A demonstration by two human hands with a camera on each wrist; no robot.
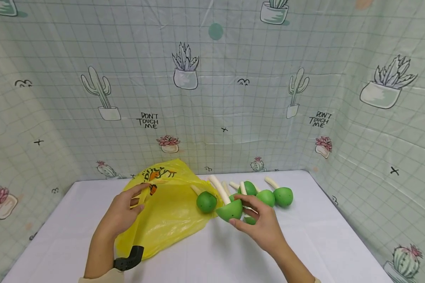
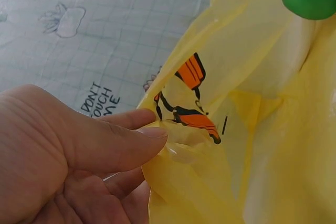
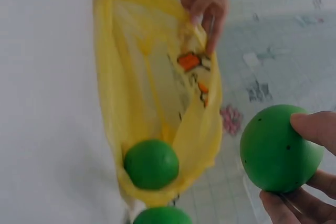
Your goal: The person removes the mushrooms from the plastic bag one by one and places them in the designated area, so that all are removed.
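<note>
My left hand (image 1: 120, 214) pinches the rim of a yellow plastic bag (image 1: 173, 212) between thumb and fingers, holding its mouth apart. In the left wrist view, orange and black print (image 2: 194, 116) shows on the bag near the fingertips. My right hand (image 1: 262, 224) grips the green cap of a mushroom-shaped toy (image 1: 229, 210), its white stem pointing up and left. The held cap (image 3: 281, 148) is dotted with small dark spots. Another green mushroom toy (image 1: 206, 202) lies in the bag's mouth, just left of the held one.
Several more green mushroom toys (image 1: 283, 197) with white stems lie in a cluster behind and right of my right hand, partly hidden by it. A white cloth (image 1: 326, 243) covers the table. Behind hangs a checked curtain (image 1: 219, 102) with cactus drawings.
</note>
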